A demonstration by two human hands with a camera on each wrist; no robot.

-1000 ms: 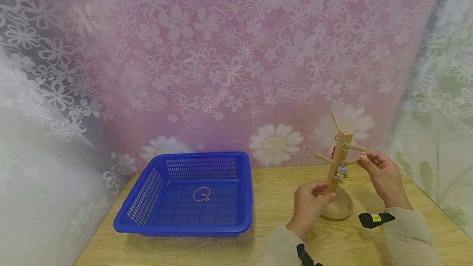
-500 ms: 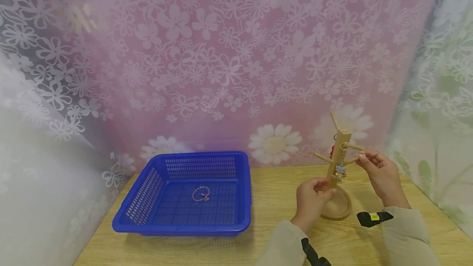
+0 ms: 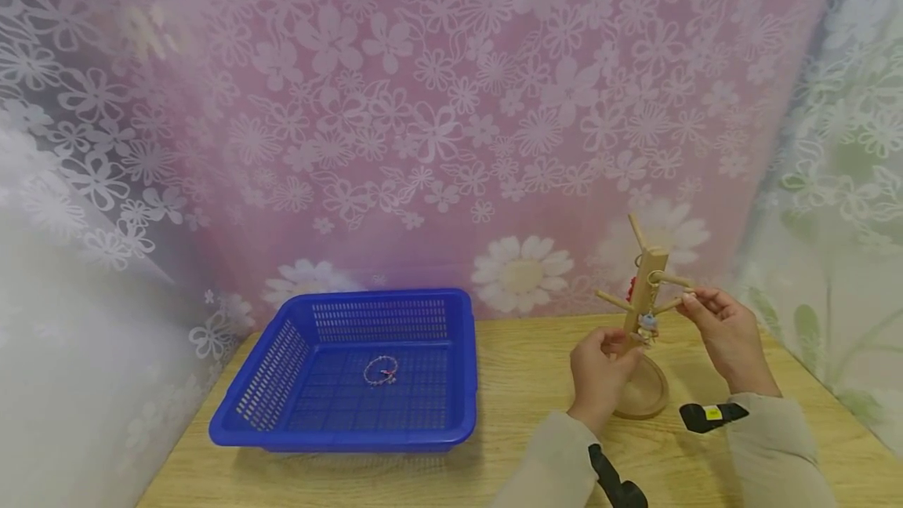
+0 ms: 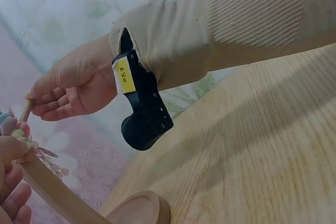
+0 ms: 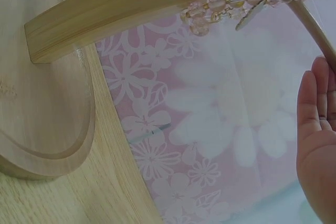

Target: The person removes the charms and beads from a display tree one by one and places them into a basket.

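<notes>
A wooden peg stand [image 3: 652, 277] rises from a round base [image 3: 656, 398] on the right of the table. My left hand [image 3: 600, 375] grips its post partway up, thumb near a keychain with a small blue-topped figure [image 3: 647, 326] that hangs from an upper peg. The thumb and fingers of my right hand [image 3: 732, 343] pinch the tip of a lower right peg [image 4: 26, 109]. Clear and pinkish beads of a bracelet [image 5: 215, 4] lie along the post in the right wrist view. Behind the post hangs something red [image 3: 631, 288], mostly hidden.
To the left stands a blue plastic basket [image 3: 346, 437] with a thin beaded bracelet [image 3: 388, 374] inside. Another peg [image 3: 612, 299] sticks out leftward and one [image 3: 636, 232] points up. A flowered curtain [image 3: 423, 139] hangs behind the wooden table [image 3: 522, 398].
My left hand has slid a little up the post, closer to the keychain figure. The right hand keeps its pinch on the peg. The head view has shifted slightly.
</notes>
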